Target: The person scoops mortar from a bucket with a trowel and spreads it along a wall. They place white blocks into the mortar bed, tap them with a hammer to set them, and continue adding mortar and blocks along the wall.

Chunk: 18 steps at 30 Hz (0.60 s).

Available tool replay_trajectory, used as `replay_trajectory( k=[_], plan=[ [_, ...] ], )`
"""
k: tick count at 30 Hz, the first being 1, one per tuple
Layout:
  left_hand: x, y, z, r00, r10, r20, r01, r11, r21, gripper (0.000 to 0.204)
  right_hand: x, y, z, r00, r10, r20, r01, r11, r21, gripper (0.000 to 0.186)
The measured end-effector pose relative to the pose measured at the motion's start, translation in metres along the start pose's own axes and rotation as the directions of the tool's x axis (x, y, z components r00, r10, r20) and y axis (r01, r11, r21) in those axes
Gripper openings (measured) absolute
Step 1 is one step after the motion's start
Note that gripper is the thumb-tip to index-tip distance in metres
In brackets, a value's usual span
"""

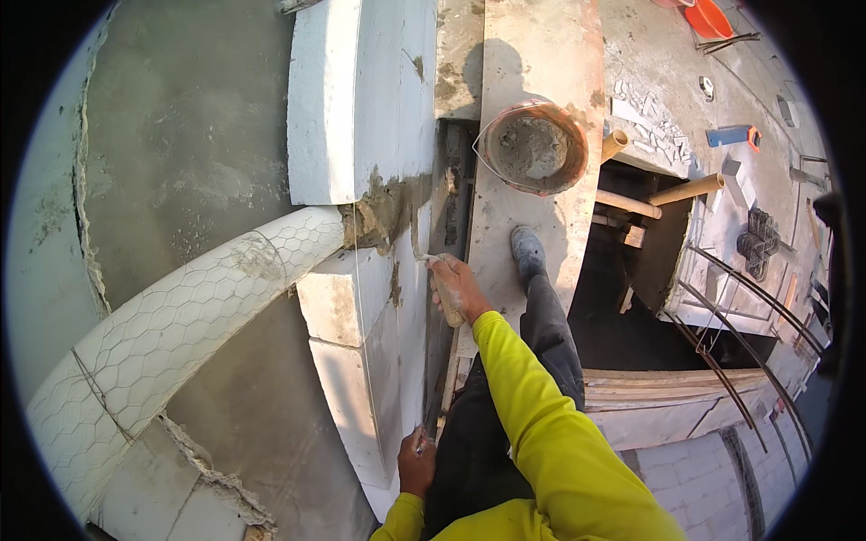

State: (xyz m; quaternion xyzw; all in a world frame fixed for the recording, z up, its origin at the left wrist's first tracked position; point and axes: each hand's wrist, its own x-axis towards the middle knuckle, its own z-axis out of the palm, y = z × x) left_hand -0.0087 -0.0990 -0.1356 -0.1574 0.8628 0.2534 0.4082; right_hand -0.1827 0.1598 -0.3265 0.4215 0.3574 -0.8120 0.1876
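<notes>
My right hand (458, 290) is closed round the wooden handle of a trowel (450, 311). Its thin blade, seen nearly edge-on, lies against the face of a white block wall (410, 338), beside a patch of wet grey mortar (386, 209). That mortar fills a gap between blocks, around the end of a white pipe (239, 261) wrapped in hexagonal wire mesh. Lower down, my left hand (417, 462) is curled close to the wall. A small shiny bit shows at its fingers, too small to name. A taut string (361, 298) runs along the wall.
An orange bucket (577, 162) of grey mortar stands on a wooden plank (505, 216), where my boot (529, 252) rests. Right of the plank opens a dark pit (604, 320) with bamboo poles (686, 189) and bent rebar (722, 302). A blue handsaw (729, 135) lies beyond.
</notes>
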Motion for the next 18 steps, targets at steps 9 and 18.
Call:
replay_trajectory(
  k=[9,18],
  plan=[
    [-0.009,-0.006,0.008,0.989,-0.145,0.007,0.145,0.988,-0.057,0.047,-0.014,0.007,0.013,0.964,0.061,0.259,-0.103,0.983,0.15,0.029],
    [-0.011,0.002,0.012,0.985,-0.161,0.06,0.169,0.973,-0.155,0.051,-0.075,-0.008,0.049,0.98,0.019,0.199,0.018,0.982,-0.186,0.03]
  ],
)
